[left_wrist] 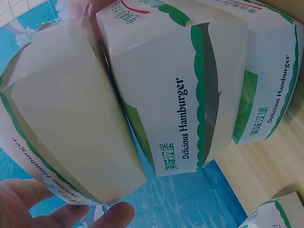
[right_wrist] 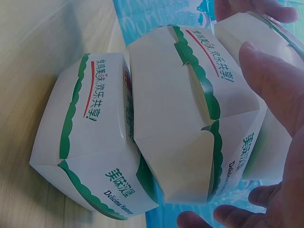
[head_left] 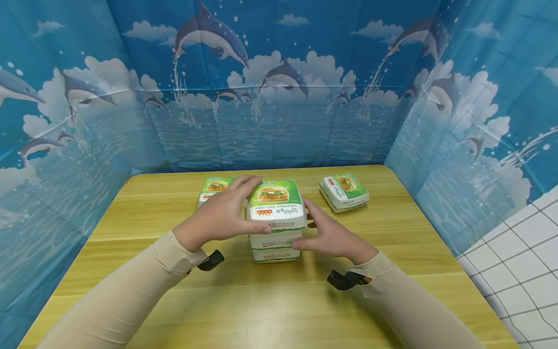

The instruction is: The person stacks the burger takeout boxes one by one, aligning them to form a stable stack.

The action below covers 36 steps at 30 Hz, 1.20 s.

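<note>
Gripping the top box [head_left: 274, 206]

Clamps left hand [head_left: 224, 218] on it; holds right hand [head_left: 333, 235], fingers apart, beside middle box [head_left: 271, 241]; cannot tell if touching; has bottom box [head_left: 276, 255] beneath, on counter [head_left: 261, 300]; shows far-left box [head_left: 215, 186] behind left hand, far-right box [head_left: 344, 191] beyond right hand, dolphin curtain [head_left: 261, 126] behind.

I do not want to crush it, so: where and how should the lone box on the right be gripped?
Probably by two opposite side walls, from above with the right hand: the squarish box lies lid up, apart from the stack.
</note>
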Tool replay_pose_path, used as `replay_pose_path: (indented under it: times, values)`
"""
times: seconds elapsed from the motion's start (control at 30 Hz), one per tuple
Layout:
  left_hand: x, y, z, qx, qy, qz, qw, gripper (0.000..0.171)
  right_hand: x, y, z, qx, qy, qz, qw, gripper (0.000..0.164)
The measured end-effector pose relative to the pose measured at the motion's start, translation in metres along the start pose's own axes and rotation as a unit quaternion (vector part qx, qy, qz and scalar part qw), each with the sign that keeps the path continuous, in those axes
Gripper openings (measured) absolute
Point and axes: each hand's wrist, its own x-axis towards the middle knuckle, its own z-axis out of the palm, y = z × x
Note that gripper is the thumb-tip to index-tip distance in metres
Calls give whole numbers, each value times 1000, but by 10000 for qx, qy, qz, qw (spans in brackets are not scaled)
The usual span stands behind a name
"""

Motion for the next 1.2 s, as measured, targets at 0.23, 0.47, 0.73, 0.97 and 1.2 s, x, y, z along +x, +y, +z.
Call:
replay_pose_path:
  times: [0.23,0.47,0.73,0.97,1.2]
  values:
    - [-1,1,0,-51,-3,-15,10000,121,0,1,0,-19,23,15,10000,111]
    - [-2,1,1,-93,-12,-10,10000,120,-1,1,0,-59,33,18,10000,111]
    - [-2,0,2,-103,12,0,9999,121,-3,-1,-2,-29,39,160,9999,116]
    - [-4,-1,0,-102,44,-75,9999,120,-6,-3,-7,64,13,65,10000,117]
    - [-7,-4,-1,-159,4,-119,9998,121,-7,-2,-11,179,-26,-9,9998,116]
